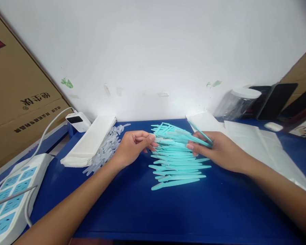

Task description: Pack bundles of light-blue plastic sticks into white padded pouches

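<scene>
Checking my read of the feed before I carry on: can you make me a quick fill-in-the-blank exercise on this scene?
1. The turquoise razors lie in a row on a table coloured ____.
2. The hand on the person's ____ side holds more razors.
3. The loose clear caps are heaped beside a flat white stack, on the person's ____ side.
4. The see-through jar has a ____ lid.

Missing words: blue; right; left; white.
</scene>
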The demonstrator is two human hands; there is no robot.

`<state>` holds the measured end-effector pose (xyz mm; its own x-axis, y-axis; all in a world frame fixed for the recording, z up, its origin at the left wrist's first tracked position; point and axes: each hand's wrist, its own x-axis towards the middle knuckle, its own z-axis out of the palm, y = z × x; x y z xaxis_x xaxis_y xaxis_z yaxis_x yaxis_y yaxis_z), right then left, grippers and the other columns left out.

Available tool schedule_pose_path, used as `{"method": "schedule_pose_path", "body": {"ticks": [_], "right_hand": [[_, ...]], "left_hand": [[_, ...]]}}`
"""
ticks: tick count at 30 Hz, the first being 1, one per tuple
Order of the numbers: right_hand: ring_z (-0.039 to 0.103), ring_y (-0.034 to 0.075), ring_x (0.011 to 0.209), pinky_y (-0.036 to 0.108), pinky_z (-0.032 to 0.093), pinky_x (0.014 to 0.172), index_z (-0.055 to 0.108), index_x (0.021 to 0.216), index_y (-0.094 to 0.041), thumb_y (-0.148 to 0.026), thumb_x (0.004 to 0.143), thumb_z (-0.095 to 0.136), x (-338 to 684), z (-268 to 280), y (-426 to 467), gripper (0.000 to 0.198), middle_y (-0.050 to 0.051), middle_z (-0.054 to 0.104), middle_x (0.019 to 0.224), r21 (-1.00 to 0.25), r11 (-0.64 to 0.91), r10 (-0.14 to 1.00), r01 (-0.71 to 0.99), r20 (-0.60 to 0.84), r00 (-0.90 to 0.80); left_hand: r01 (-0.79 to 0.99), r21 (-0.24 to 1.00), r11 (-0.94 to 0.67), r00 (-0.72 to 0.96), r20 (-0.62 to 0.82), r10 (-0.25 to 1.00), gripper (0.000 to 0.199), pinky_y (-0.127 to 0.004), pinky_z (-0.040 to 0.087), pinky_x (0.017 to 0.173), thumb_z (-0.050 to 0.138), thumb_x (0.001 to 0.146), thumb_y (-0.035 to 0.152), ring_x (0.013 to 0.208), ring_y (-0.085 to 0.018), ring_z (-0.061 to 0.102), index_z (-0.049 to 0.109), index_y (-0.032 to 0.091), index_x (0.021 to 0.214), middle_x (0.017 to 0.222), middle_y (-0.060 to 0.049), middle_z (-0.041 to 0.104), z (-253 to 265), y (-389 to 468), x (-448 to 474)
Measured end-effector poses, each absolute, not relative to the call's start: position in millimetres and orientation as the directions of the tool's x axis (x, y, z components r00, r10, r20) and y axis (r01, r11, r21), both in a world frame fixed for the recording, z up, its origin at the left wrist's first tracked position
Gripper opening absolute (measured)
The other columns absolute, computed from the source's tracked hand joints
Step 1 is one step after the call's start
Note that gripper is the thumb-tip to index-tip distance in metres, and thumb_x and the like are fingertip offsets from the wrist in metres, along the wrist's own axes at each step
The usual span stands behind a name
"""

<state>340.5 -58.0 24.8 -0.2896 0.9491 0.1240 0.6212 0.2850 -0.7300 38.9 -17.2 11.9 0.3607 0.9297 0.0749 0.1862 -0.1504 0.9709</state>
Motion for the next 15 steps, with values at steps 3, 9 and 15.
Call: {"method": "schedule_pose_path", "body": {"ticks": [3, 9, 15], "right_hand": [[0.066, 0.023, 0.07, 0.033, 0.052, 0.066, 0.07, 0.072, -0.023, -0.076, 0.092, 0.063, 341.2, 25.5, -58.2, 0.057, 0.005, 0.073, 0.074, -0.731, 0.282, 0.951, 0.622, 0.129, -0.28], [0.06, 0.019, 0.063, 0.031, 0.049, 0.063, 0.066, 0.071, -0.023, -0.071, 0.093, 0.067, 341.4, 29.5, -58.3, 0.052, 0.002, 0.069, 0.069, -0.724, 0.287, 0.952, 0.627, 0.143, -0.27], [0.059, 0.018, 0.064, 0.031, 0.049, 0.065, 0.068, 0.071, -0.023, -0.069, 0.094, 0.066, 342.8, 28.0, -57.8, 0.052, 0.002, 0.07, 0.07, -0.715, 0.292, 0.95, 0.636, 0.142, -0.278]], "left_hand": [[0.183, 0.974, -0.132, 0.349, 0.061, 0.935, 0.037, -0.026, 0.054, 0.06, 0.077, 0.092, 0.053, 0.076, -0.022, 0.081, 0.077, 0.016, 0.092, 0.09, -0.009, 0.084, 12.1, -16.5, 39.4], [0.16, 0.98, -0.117, 0.362, 0.052, 0.931, 0.036, -0.025, 0.054, 0.061, 0.077, 0.093, 0.051, 0.076, -0.02, 0.08, 0.076, 0.016, 0.094, 0.091, -0.009, 0.084, 10.6, -15.3, 39.3], [0.162, 0.978, -0.131, 0.356, 0.066, 0.932, 0.035, -0.026, 0.054, 0.06, 0.077, 0.094, 0.051, 0.075, -0.021, 0.08, 0.076, 0.015, 0.095, 0.092, -0.009, 0.084, 10.1, -13.9, 38.1]]}}
